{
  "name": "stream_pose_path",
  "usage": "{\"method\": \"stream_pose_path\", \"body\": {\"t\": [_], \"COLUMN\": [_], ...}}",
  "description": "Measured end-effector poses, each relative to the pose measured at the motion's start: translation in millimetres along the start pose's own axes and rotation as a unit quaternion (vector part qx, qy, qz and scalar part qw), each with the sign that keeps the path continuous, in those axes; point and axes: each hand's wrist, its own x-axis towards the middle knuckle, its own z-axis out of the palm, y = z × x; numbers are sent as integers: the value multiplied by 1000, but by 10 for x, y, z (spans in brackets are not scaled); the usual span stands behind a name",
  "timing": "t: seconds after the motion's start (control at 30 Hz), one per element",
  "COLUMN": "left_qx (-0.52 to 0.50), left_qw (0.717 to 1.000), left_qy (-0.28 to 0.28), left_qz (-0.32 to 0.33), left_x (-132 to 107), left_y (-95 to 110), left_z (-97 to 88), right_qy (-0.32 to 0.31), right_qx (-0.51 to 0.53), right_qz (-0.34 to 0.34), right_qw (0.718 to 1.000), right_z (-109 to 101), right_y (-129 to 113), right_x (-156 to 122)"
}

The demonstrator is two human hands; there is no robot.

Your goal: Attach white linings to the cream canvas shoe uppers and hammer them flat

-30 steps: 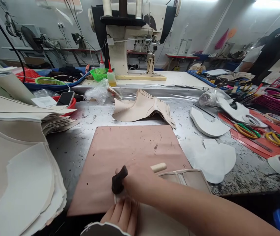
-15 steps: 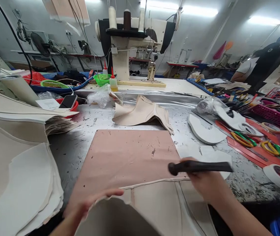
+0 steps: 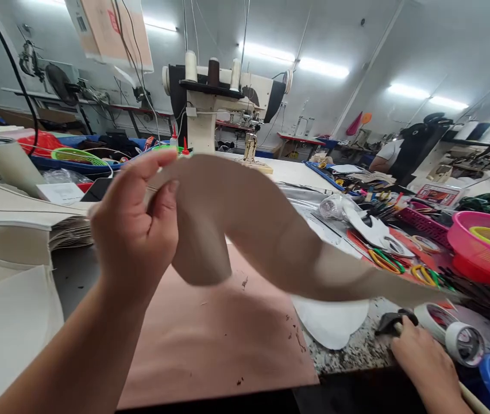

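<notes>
My left hand (image 3: 135,230) is raised over the table, fingers pinched on a beige stitched leather piece (image 3: 266,230) that arches to the right above the pink work board (image 3: 214,339). My right hand (image 3: 421,359) rests at the table's right front edge, closed round the wooden handle of a dark-headed hammer (image 3: 389,323) that lies on the speckled table (image 3: 357,345). A white cut piece (image 3: 331,322) lies flat just left of the hammer head.
Stacks of beige and white cut pieces (image 3: 12,230) fill the left. A sewing machine (image 3: 214,109) stands at the back. Tape rolls (image 3: 464,342), scissors (image 3: 385,260) and a pink basket (image 3: 481,241) crowd the right. A person (image 3: 393,155) sits far right.
My left hand lifted the leather piece off the board into the air. My right hand carried the hammer right and set it down at the table edge. The view tilted upward.
</notes>
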Motion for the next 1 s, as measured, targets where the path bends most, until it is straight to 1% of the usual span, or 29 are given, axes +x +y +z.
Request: {"method": "stream_pose_path", "body": {"t": [0.03,0.07,0.1,0.13,0.17,0.2,0.23,0.27,0.3,0.33,0.37,0.43,0.5,0.53,0.6,0.67,0.7,0.73,0.8,0.87,0.93,1.0], "left_qx": [-17,-47,-84,-118,-144,-157,-158,-161,-165,-164,-160,-119,-48,-13,40,74,87,93,78,46,16,-6], "left_qw": [997,988,971,947,923,893,878,872,851,845,842,862,877,875,861,861,865,867,861,855,862,879], "left_qy": [2,-15,-54,-110,-158,-236,-297,-346,-416,-450,-470,-466,-453,-453,-457,-429,-409,-393,-379,-377,-364,-347], "left_qz": [74,148,219,279,319,349,340,306,276,239,210,159,153,169,220,262,277,293,331,353,352,328], "left_x": [7,-37,-131,-269,-441,-636,-840,-1039,-1222,-1379,-1507,-1677,-1768,-1799,-1851,-1891,-1903,-1908,-1895,-1861,-1813,-1764], "left_y": [24,42,55,62,66,65,61,53,40,23,1,-55,-118,-147,-184,-189,-181,-167,-131,-89,-41,14], "left_z": [-2,-3,2,15,33,54,73,87,93,94,92,93,112,126,155,171,172,170,160,154,156,167], "right_qy": [39,83,131,173,207,232,247,254,251,241,227,180,109,63,-19,-73,-84,-86,-72,-64,-81,-88], "right_qx": [-7,-11,-6,10,35,63,92,122,152,183,214,268,291,290,279,275,276,277,266,235,204,195], "right_qz": [-10,-17,-28,-47,-72,-102,-136,-174,-212,-243,-270,-299,-330,-354,-406,-444,-445,-434,-380,-316,-284,-283], "right_qw": [999,996,991,984,975,965,955,944,932,922,911,898,891,887,870,850,848,853,883,917,933,935], "right_z": [48,84,105,112,105,85,54,15,-31,-82,-135,-247,-359,-414,-516,-600,-632,-655,-670,-638,-559,-443], "right_y": [-4,-26,-67,-128,-207,-304,-416,-541,-676,-820,-972,-1291,-1611,-1758,-1990,-2089,-2077,-2022,-1808,-1518,-1242,-1040], "right_x": [-5,-8,-12,-17,-27,-41,-63,-91,-127,-171,-221,-338,-454,-499,-534,-478,-422,-359,-242,-181,-180,-209]}}
